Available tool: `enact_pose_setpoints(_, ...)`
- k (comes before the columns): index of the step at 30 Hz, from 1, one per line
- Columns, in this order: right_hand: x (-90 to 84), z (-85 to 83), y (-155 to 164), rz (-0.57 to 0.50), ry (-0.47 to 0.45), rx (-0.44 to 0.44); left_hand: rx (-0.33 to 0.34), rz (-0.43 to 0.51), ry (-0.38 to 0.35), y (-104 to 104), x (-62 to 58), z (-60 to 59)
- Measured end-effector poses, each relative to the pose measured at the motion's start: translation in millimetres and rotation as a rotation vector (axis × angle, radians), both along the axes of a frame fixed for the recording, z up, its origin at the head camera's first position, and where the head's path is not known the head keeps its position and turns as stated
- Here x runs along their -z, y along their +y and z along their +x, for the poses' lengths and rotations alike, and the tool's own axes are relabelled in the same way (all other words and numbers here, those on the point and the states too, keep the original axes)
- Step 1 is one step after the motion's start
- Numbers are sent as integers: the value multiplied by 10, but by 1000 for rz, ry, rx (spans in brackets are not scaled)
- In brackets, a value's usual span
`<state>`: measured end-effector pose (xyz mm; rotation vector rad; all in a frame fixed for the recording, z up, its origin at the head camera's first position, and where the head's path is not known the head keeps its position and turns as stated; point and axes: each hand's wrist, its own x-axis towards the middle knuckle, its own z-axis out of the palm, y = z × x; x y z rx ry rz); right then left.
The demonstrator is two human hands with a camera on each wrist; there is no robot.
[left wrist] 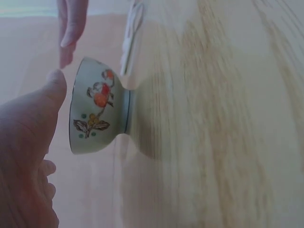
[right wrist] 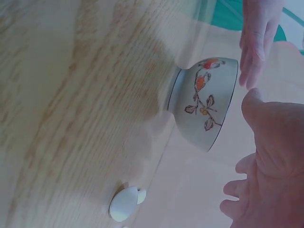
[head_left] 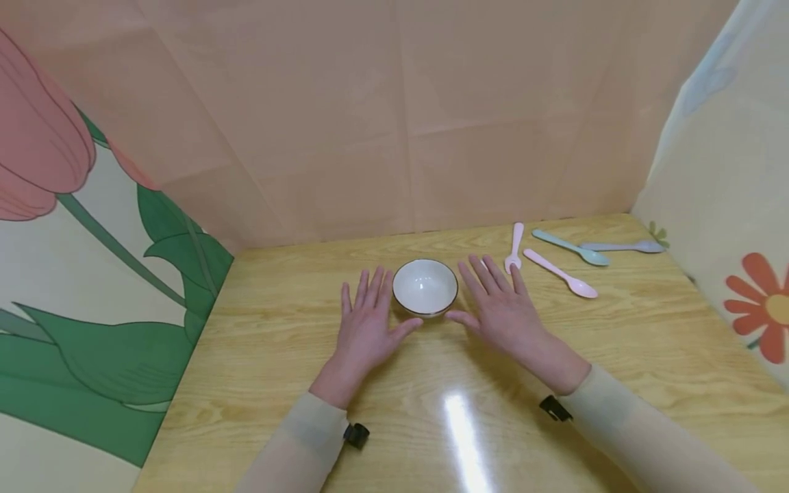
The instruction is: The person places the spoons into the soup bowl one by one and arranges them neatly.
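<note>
A small white bowl (head_left: 425,286) with a thin dark rim stands upright on the wooden table. Its outside, decorated with orange-red fruit and leaves, shows on the bowl (left wrist: 97,111) in the left wrist view. My left hand (head_left: 365,332) is beside the bowl's left side, fingers straight and thumb spread toward its near edge. On the opposite side, my right hand (head_left: 507,316) has its fingers extended and its thumb near the rim. Neither hand holds anything. Both thumbs are level with the rim in the wrist views.
Behind and right of the right hand lie a pink utensil (head_left: 517,239), partly covered by a finger, a pink spoon (head_left: 561,274), a pale teal spoon (head_left: 570,246) and a lavender spoon (head_left: 622,246). A pinkish backdrop (head_left: 401,123) borders the table's far edge; printed flower panels flank it.
</note>
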<state>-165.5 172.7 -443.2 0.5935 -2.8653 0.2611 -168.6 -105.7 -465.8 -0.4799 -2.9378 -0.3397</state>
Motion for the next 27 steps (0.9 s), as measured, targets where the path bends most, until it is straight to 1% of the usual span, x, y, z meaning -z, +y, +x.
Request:
enact_pose_setpoints(3,-15,-5,7,-1,-7,2,3,18,6,11,-1,-4)
enact_pose_setpoints(9,-14,-35,10,2,12,3,-1,54,-1,31,14,-18)
enact_pose_setpoints(18,2,-61,63,8,-12,23,-9,73,-4,78,35,-46)
enact_pose_setpoints(27,3,-68,94,-4,-26,40,-8,117,-20,128,65,-74)
